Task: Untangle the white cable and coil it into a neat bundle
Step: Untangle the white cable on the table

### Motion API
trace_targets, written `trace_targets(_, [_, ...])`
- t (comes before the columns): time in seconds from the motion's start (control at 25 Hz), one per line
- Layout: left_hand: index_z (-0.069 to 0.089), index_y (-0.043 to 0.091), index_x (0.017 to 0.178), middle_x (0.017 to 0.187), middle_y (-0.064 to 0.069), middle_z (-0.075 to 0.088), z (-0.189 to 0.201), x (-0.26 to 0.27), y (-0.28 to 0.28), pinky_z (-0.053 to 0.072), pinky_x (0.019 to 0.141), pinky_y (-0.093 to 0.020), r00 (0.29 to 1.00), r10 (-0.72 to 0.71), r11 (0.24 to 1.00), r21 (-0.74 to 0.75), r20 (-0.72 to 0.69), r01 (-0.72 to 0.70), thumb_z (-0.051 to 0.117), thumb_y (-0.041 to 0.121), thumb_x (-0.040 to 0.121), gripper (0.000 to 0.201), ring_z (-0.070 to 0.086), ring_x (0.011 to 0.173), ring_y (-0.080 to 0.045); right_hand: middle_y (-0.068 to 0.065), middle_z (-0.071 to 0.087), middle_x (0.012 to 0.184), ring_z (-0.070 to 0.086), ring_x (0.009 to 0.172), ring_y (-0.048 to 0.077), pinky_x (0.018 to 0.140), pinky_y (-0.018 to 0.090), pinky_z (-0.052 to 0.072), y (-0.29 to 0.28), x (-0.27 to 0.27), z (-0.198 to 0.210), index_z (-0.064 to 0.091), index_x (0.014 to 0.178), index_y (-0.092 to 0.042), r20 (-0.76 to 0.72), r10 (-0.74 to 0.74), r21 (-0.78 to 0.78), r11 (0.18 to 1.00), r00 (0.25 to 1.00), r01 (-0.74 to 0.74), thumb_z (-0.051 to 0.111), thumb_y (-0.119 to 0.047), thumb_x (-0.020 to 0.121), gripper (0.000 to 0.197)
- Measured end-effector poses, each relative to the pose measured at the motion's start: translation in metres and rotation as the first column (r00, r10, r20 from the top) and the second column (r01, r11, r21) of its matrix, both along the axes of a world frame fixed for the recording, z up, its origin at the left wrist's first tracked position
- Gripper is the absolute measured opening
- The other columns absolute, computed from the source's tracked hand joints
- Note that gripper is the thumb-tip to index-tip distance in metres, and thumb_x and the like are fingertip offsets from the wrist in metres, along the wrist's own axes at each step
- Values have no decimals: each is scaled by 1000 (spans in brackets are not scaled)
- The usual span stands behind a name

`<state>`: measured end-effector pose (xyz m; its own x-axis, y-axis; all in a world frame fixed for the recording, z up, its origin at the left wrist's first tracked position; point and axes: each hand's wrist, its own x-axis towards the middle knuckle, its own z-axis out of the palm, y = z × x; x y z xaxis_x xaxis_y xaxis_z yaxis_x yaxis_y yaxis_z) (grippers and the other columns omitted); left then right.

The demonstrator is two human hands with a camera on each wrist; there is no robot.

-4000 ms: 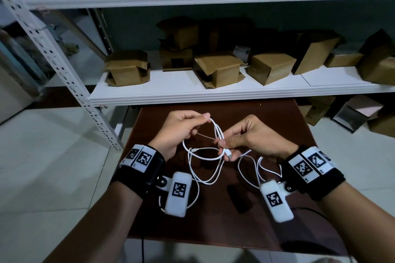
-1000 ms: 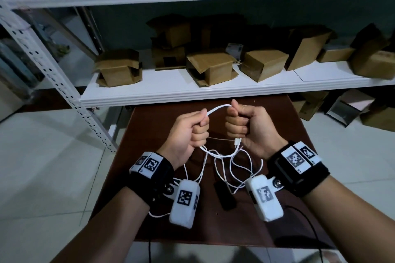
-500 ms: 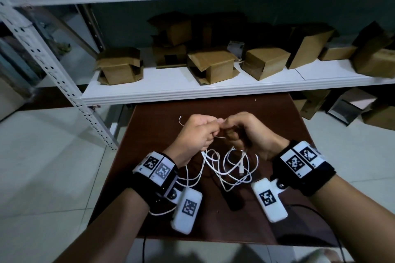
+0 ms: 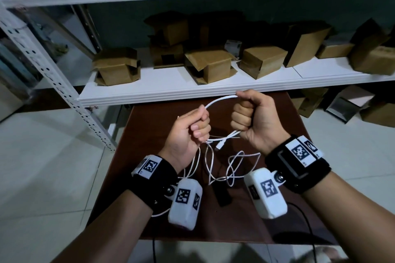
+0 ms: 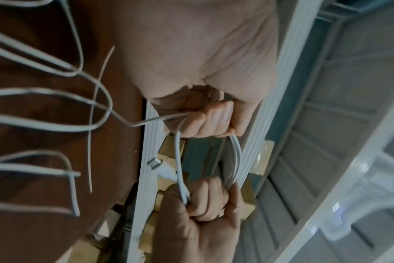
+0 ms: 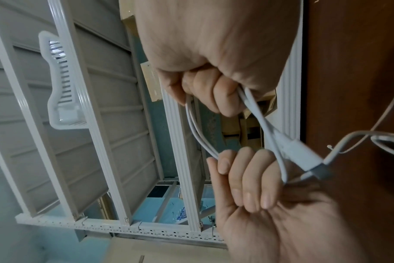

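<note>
Both hands are raised over the brown table point(image 4: 149, 126), fists facing each other. My left hand point(image 4: 197, 127) grips the white cable point(image 4: 220, 100), and my right hand point(image 4: 241, 116) grips it a short way to the right. One stretch arcs between the tops of the fists; two more strands run between them below. A plug point(image 4: 220, 146) dangles under the lower strands. Loose loops point(image 4: 233, 168) hang toward the table. In the left wrist view the left hand point(image 5: 212, 119) and right hand point(image 5: 202, 201) both clutch the cable point(image 5: 235, 156). The right wrist view shows the plug point(image 6: 301, 153).
A small black object point(image 4: 222, 194) lies on the table under the loops. A black cord point(image 4: 307, 230) runs off the table's near right. Just beyond the hands is a white shelf edge point(image 4: 192, 89) with several cardboard boxes point(image 4: 209, 64). A perforated metal upright point(image 4: 64, 83) stands left.
Half a second ago the hands were touching low over the table. They have since risen and parted, drawing a short loop of cable taut between them.
</note>
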<state>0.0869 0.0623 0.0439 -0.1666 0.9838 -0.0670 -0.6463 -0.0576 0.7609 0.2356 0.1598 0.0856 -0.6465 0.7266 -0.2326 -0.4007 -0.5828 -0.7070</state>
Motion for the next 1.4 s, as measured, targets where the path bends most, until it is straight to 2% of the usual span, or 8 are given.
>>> trace_targets(0.16, [55, 14, 83, 62, 5, 39, 1, 14, -2, 40, 67, -24, 981, 46, 998, -41, 188, -39, 46, 28, 105, 28, 48, 61, -11, -9, 14, 39, 0, 41, 12, 40, 24, 1, -1, -1, 1, 18, 51, -30, -44, -65, -56, 996, 997, 62, 48, -20, 96, 54])
trace_targets(0.48, [59, 6, 94, 68, -5, 59, 2, 29, 0, 58, 87, -31, 984, 82, 996, -46, 157, -75, 50, 24, 102, 22, 75, 94, -27, -8, 15, 41, 11, 31, 8, 33, 24, 8, 2, 1, -3, 26, 47, -26, -89, -213, -110, 973, 973, 203, 47, -19, 95, 53])
trace_targets(0.64, [59, 5, 98, 66, 2, 60, -3, 21, 8, 53, 66, -20, 986, 165, 984, -61, -30, -167, 43, 14, 109, 21, 69, 70, -14, -9, 15, 40, 11, 30, 8, 37, 25, 5, 4, 2, -2, 27, 46, -26, -72, -194, -67, 980, 978, 189, 45, -17, 95, 53])
trace_targets(0.76, [59, 7, 90, 52, 10, 36, -4, 15, 8, 30, 52, -18, 985, 167, 983, -84, 49, -163, 50, 24, 106, 24, 34, 45, -4, -9, 15, 41, 11, 31, 7, 39, 25, 4, 0, 0, -3, 27, 47, -27, -87, -179, -78, 982, 980, 172, 46, -17, 95, 52])
trace_targets(0.88, [57, 11, 81, 50, 11, 27, -11, 13, 8, 22, 46, -18, 991, 121, 992, -47, 64, -118, 62, 24, 100, 24, 23, 42, -2, -9, 15, 41, 12, 30, 8, 36, 24, 7, -2, -1, -3, 25, 48, -26, -125, -185, -121, 978, 975, 170, 45, -18, 95, 51])
trace_targets(1.16, [49, 8, 107, 101, -1, 64, -20, 24, 6, 39, 53, -17, 877, 16, 1000, 16, -480, -9, 87, -10, 64, 60, 38, 59, -9, -8, 14, 42, 11, 32, 9, 36, 25, 8, 2, 1, -3, 22, 53, -26, -156, -228, -151, 967, 961, 205, 45, -18, 95, 49])
trace_targets(1.28, [44, 12, 94, 104, -13, 68, -21, 21, 8, 39, 57, -22, 780, 3, 1000, 14, -625, 7, 81, -10, 72, 48, 48, 66, -20, -8, 15, 42, 11, 31, 9, 38, 25, 7, 4, 4, -4, 23, 51, -26, -163, -232, -144, 967, 959, 209, 45, -18, 95, 50])
trace_targets(1.4, [31, 17, 88, 94, -24, 68, -21, 22, 8, 50, 73, -21, 737, -43, 998, -2, -675, 56, 61, -17, 88, 46, 67, 73, -13, -8, 15, 42, 11, 32, 9, 37, 25, 7, 1, 3, -7, 24, 51, -26, -152, -222, -133, 970, 963, 203, 45, -19, 95, 50])
